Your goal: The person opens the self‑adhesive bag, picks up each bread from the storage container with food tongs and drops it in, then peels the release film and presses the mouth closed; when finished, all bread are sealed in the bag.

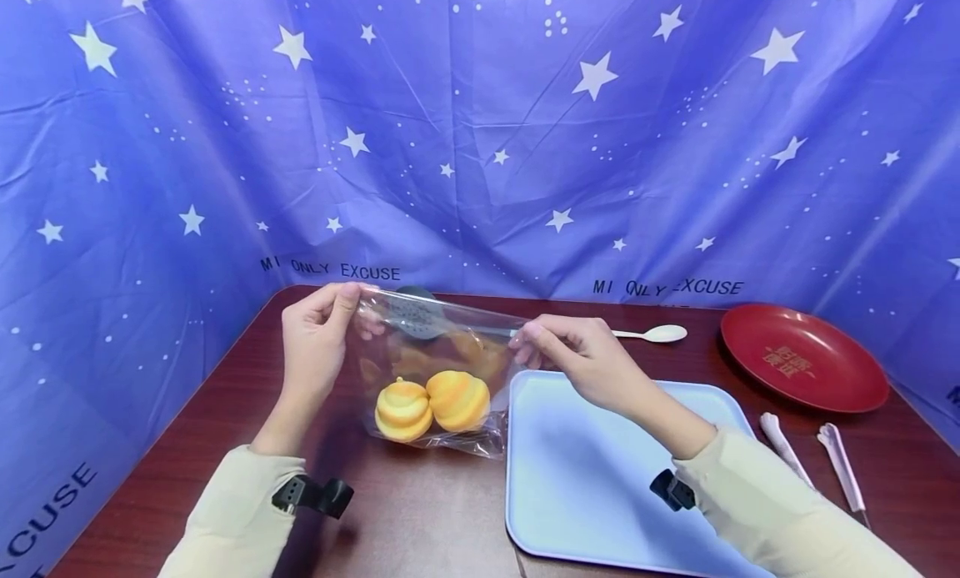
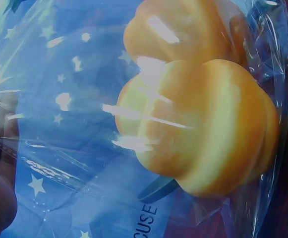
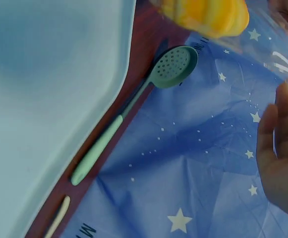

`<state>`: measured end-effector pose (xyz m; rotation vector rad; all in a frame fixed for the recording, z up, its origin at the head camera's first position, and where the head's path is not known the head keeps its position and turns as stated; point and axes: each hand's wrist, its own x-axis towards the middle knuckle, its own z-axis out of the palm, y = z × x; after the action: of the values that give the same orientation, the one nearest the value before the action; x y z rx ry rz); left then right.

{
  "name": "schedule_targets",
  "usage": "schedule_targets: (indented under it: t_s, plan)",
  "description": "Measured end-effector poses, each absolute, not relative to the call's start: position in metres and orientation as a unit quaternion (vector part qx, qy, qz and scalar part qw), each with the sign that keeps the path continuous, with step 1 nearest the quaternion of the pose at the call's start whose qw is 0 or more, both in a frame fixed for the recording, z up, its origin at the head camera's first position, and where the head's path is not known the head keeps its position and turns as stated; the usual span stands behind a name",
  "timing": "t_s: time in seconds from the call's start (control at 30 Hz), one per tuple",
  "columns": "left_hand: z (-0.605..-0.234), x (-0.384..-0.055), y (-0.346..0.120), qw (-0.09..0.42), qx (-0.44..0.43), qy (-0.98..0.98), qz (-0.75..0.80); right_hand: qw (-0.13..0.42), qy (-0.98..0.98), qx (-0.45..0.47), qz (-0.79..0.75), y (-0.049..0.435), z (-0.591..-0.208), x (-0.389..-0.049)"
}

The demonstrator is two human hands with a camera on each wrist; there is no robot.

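A clear plastic bag (image 1: 450,344) is stretched by its top edge between my two hands. My left hand (image 1: 315,332) pinches the left top corner, and my right hand (image 1: 581,357) pinches the right one. Inside, at the bottom of the bag, two yellow-orange pumpkin-shaped pieces sit side by side: a left one (image 1: 403,411) and a right one (image 1: 458,400). The left wrist view shows the pumpkin shape (image 2: 198,129) up close through shiny film. In the right wrist view my right hand (image 3: 285,148) appears at the right edge.
Right of the bag lies a light blue tray (image 1: 592,495), under my right forearm. A green slotted spoon (image 3: 173,67) lies behind the bag. Farther right are a white spoon (image 1: 663,334), a red oval plate (image 1: 802,357) and two pale-handled utensils (image 1: 843,469). A starry blue curtain (image 1: 480,144) encloses the table.
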<state>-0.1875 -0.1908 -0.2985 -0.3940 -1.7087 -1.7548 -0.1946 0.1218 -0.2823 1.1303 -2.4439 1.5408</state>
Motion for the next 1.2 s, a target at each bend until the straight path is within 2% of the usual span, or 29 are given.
schedule_targets:
  t_s: [0.2, 0.53, 0.83, 1.2]
  plan:
    - [-0.303, -0.191, -0.192, 0.317, -0.149, -0.621, -0.701, 0.047, -0.779, 0.336, 0.527, 0.116, -0.289, -0.195]
    - [-0.31, -0.188, -0.21, 0.242, -0.192, -0.645, -0.699, 0.061, -0.776, 0.317, 0.542, 0.111, -0.29, -0.199]
    - [-0.312, -0.186, -0.214, 0.254, -0.168, -0.655, -0.692, 0.04, -0.788, 0.296, 0.538, 0.116, -0.295, -0.199]
    - [-0.312, -0.185, -0.213, 0.243, -0.165, -0.655, -0.696, 0.062, -0.798, 0.311, 0.513, 0.127, -0.301, -0.202]
